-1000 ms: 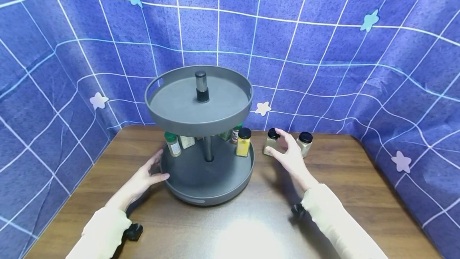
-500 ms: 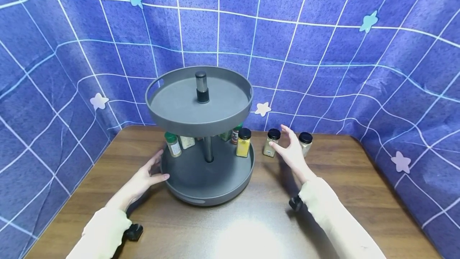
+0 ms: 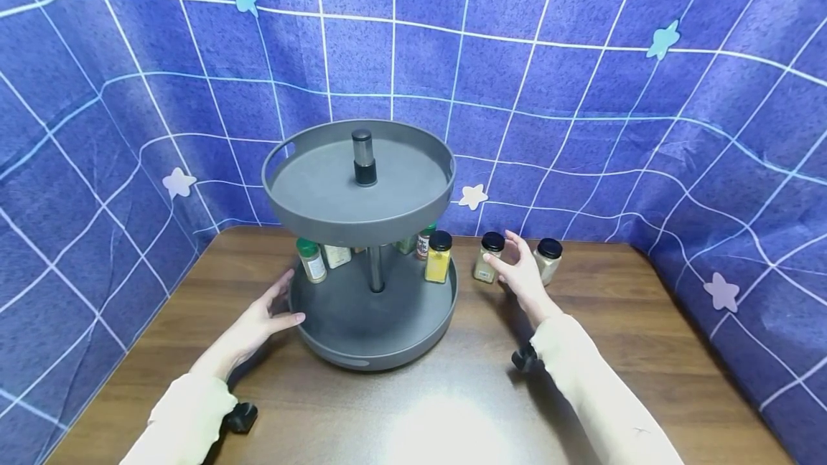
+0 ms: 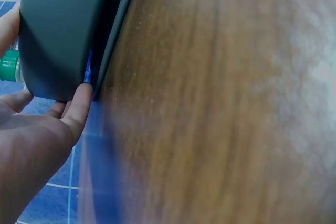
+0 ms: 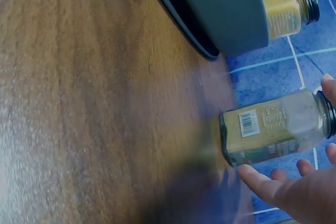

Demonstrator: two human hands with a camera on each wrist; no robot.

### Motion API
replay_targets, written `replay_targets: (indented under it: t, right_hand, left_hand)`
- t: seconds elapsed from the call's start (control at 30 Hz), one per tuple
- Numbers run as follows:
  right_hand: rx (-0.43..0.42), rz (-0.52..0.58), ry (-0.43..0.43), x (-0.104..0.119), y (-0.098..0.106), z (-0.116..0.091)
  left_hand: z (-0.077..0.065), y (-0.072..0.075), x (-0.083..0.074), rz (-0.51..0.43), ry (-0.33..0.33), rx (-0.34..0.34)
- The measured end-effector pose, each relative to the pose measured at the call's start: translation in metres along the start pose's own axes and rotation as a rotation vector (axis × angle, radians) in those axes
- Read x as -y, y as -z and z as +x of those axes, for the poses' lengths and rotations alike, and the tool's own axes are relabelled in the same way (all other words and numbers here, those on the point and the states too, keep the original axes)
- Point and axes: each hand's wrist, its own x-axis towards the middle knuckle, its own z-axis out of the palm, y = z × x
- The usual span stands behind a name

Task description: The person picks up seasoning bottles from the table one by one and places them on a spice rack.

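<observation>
In the head view, my left hand [image 3: 252,325] rests against the outer wall of the lower tray of a grey two-tier turntable [image 3: 371,339], fingers spread along the rim. My right hand [image 3: 522,278] is just to the right of a square glass spice jar [image 3: 487,260] with a black lid and pale contents. The jar stands upright on the table. In the right wrist view, relaxed fingers [image 5: 257,182] lie around the jar [image 5: 273,127] without a clear grip; contact is hard to tell. Another black-lidded jar [image 3: 548,260] stands right of that hand.
On the lower tray stand a yellow spice jar [image 3: 438,257], a green-capped jar [image 3: 313,262] and several others partly hidden beneath the upper tray [image 3: 323,192]. A blue patterned cloth [image 3: 549,92] hangs behind the wooden table [image 3: 452,386].
My right hand's index finger has come off the jar's black lid. The jar has turned a little, bringing its label into view, and the right forearm has shifted left. My left hand stays put.
</observation>
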Motion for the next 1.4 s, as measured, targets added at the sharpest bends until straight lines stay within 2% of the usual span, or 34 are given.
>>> replay_targets:
  t: [0.17,0.7,0.97,1.4]
  right_hand:
    - [0.027,0.057,-0.060,-0.003,-0.001,0.002]
    - [0.031,0.087,-0.107,-0.008,0.000,0.009]
    - [0.043,0.084,-0.118,-0.005,0.001,0.010]
    - [0.049,0.073,-0.099,-0.008,0.002,0.012]
  left_hand:
    - [-0.001,0.000,-0.001,0.022,-0.007,-0.001]
    - [-0.001,-0.002,-0.005,-0.012,-0.001,0.001]
    - [-0.002,-0.001,-0.005,-0.029,-0.012,0.007]
    - [0.000,-0.001,-0.004,-0.027,0.009,0.012]
